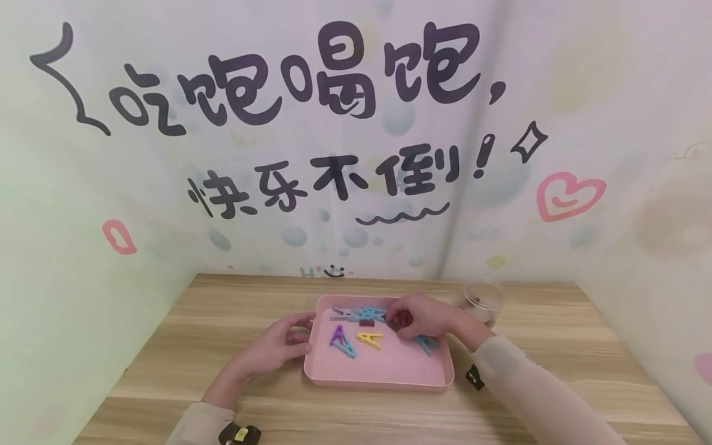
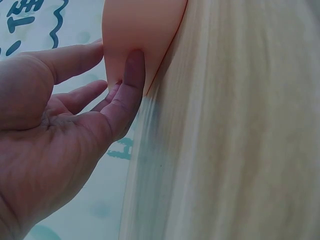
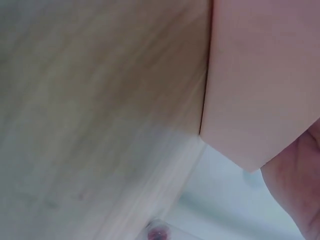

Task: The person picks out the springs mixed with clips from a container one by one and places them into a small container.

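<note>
A shallow pink tray (image 1: 384, 372) holds several clothespins: a cluster of blue clothespins (image 1: 361, 314), a yellow clothespin (image 1: 369, 339), a purple clothespin (image 1: 337, 335) against a blue one, and another blue clothespin (image 1: 426, 345) at the right. A small dark red block (image 1: 366, 322) lies below the cluster. My left hand (image 1: 283, 339) touches the tray's left wall from outside, fingers apart; its fingertips lie on that wall in the left wrist view. Inside the tray, my right hand (image 1: 425, 316) has bent fingers around a small dark piece, mostly hidden; the right wrist view misses its fingertips.
A clear round jar (image 1: 484, 300) with something dark in it stands behind my right forearm. On the wooden table (image 1: 233, 309), a small black object (image 1: 474, 377) lies beside the right sleeve. A printed curtain (image 1: 334, 247) rises behind the table.
</note>
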A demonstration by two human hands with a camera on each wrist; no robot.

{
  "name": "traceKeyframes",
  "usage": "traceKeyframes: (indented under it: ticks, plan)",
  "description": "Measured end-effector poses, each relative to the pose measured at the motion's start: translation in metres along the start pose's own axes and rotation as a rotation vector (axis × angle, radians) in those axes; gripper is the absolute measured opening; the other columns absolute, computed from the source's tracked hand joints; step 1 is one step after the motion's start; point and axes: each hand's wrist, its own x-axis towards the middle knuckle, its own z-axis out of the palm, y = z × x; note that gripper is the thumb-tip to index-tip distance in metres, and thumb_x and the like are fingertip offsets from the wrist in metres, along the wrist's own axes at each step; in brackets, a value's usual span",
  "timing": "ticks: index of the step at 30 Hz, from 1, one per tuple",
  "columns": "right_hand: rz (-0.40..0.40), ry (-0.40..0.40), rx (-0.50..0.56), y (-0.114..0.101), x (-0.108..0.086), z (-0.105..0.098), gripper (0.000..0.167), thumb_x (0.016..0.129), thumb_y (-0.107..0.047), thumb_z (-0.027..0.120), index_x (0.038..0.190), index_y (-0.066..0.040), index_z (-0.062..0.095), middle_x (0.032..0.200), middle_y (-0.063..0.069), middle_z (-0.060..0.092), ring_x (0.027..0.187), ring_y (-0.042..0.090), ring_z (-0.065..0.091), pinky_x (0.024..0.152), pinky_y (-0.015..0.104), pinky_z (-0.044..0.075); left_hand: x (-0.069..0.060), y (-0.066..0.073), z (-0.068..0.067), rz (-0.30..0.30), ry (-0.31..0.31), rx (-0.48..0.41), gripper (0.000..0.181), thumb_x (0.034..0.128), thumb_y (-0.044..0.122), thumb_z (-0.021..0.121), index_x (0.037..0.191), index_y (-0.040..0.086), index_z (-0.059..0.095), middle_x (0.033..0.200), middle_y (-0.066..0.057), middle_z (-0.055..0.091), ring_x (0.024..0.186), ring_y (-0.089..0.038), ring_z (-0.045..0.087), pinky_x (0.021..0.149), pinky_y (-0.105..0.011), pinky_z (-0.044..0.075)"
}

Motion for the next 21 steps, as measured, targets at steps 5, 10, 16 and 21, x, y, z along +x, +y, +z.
traceKeyframes:
  ticks: [5, 10, 16, 21]
  plan:
    - [-0.016, 0.006, 0.030, -0.001, -0.001, -0.003, 0.028, 0.089, -0.010, 0.084, 0.117, -0.014, 0.077, 0.096, -0.006, 0.070, 0.087, 0.015, 0.064, 0.075, 0.027, 0.057, 0.000, 0.000, 0.000, -0.001, 0.000, 0.004, 0.067, 0.1020, 0.004, 0.069, 0.159, -0.007, 0.036, 0.150, -0.028, 0.051, 0.128, -0.042, 0.062, 0.102, -0.042, 0.059]
    - [0.003, 0.018, 0.061, -0.004, -0.006, -0.008, 0.031, 0.089, -0.009, 0.082, 0.119, -0.014, 0.076, 0.097, -0.009, 0.070, 0.087, 0.012, 0.064, 0.077, 0.027, 0.059, 0.001, -0.001, 0.000, 0.008, -0.004, -0.003, 0.067, 0.1020, 0.003, 0.069, 0.159, -0.008, 0.036, 0.149, -0.029, 0.050, 0.128, -0.043, 0.061, 0.102, -0.040, 0.060]
    - [0.005, 0.029, 0.076, -0.010, -0.013, -0.016, 0.035, 0.089, -0.009, 0.080, 0.123, -0.011, 0.076, 0.097, -0.005, 0.069, 0.086, 0.014, 0.063, 0.073, 0.028, 0.058, 0.001, -0.002, 0.000, 0.016, -0.007, -0.005, 0.067, 0.1022, 0.003, 0.068, 0.159, -0.009, 0.035, 0.149, -0.029, 0.050, 0.128, -0.043, 0.061, 0.101, -0.038, 0.060]
    - [-0.027, 0.046, 0.074, -0.011, -0.018, -0.020, 0.034, 0.089, -0.008, 0.080, 0.122, -0.008, 0.076, 0.095, -0.004, 0.069, 0.085, 0.013, 0.063, 0.072, 0.028, 0.057, 0.001, -0.003, 0.000, 0.007, -0.002, 0.006, 0.067, 0.1024, 0.004, 0.069, 0.159, -0.007, 0.036, 0.149, -0.028, 0.051, 0.128, -0.042, 0.062, 0.101, -0.038, 0.060]
